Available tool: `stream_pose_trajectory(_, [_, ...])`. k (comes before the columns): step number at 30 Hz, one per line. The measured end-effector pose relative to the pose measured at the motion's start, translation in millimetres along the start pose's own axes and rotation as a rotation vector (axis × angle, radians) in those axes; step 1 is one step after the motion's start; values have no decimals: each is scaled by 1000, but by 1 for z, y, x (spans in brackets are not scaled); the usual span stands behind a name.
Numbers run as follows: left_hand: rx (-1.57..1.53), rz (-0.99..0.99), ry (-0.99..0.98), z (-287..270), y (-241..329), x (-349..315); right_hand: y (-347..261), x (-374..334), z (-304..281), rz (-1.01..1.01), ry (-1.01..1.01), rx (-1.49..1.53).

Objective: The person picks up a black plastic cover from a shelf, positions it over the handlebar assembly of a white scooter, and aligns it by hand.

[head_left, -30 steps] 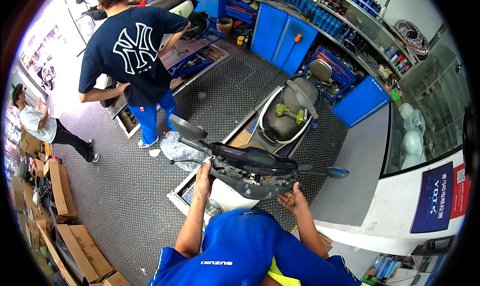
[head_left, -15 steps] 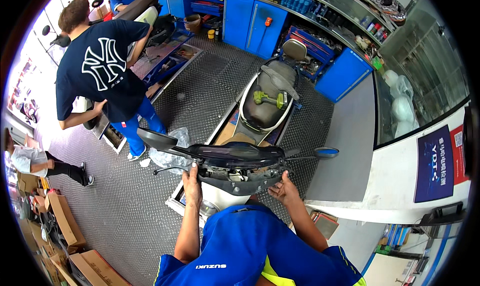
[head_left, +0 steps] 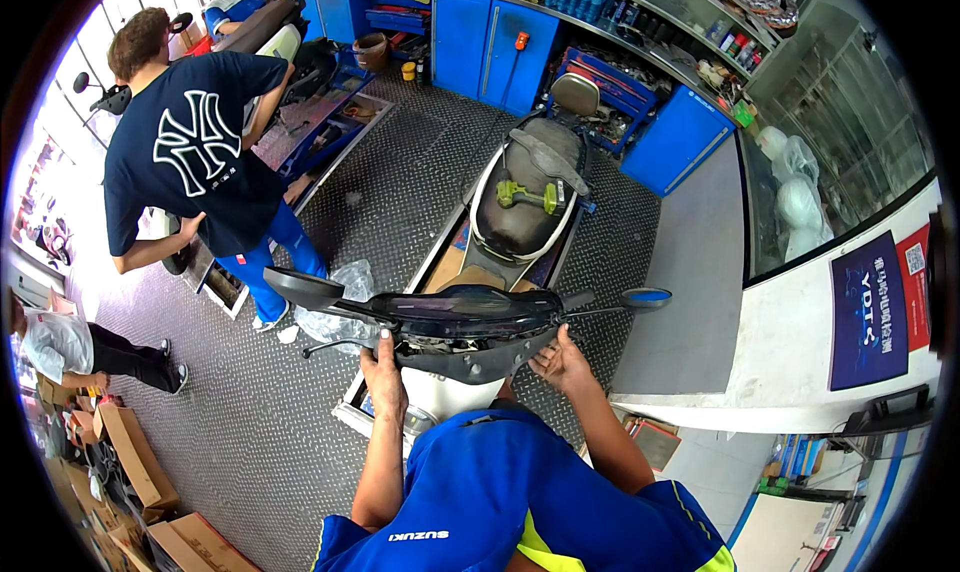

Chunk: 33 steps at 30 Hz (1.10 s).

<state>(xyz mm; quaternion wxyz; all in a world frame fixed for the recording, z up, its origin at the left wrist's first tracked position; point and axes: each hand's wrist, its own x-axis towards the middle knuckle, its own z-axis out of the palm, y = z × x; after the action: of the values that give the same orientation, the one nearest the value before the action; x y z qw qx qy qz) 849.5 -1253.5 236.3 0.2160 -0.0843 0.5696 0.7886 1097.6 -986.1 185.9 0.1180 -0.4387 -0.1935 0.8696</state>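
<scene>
A dark grey plastic handlebar cover (head_left: pixel 470 363) spans the front of a scooter, between my hands. My left hand (head_left: pixel 384 382) grips its left end, thumb up on the edge and the other fingers mostly hidden behind. At the right end, my right hand (head_left: pixel 563 361) pinches the cover with thumb on top and fingers curled beneath. Just beyond it sits a glossy dark visor (head_left: pixel 470 310), with a narrow gap along the seam. Below the cover is the white front body (head_left: pixel 440 397). Mirrors stick out on both sides, a dark one (head_left: pixel 305 288) and a blue-faced one (head_left: pixel 646 298).
A green cordless drill (head_left: pixel 530 197) lies on the scooter's seat (head_left: pixel 540 152). A person in a dark shirt (head_left: pixel 195 152) stands at far left by another scooter. Clear plastic wrap (head_left: pixel 340 307) lies on the floor. Blue cabinets (head_left: pixel 520 52) line the back; cardboard boxes (head_left: pixel 140 457) are at lower left.
The cover has moved up against the visor, and the gap that showed wiring has narrowed. My right hand has shifted slightly up and left with it.
</scene>
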Motion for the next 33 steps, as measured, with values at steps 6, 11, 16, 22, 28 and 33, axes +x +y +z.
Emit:
stream_pose_trajectory(6, [0,129,-56,-3,-6,11,10,-3,5,-49,-75,11])
stream_pose_trajectory(11, [-92,67,-111,3,4,4,19,-5,16,-36,-62,144])
stream_pose_trajectory(16, [-264,1,-297,-16,-7,8,30,-7,24,8,-242,101])
stream_pose_trajectory(22, [-272,17,-307,-3,-3,9,43,16,8,63,-330,-15])
stream_pose_trajectory(28, [-350,-16,-314,-13,-5,3,32,-23,57,88,-159,2])
stream_pose_trajectory(33, [-284,26,-249,-14,-9,10,32,-20,55,78,-206,-77])
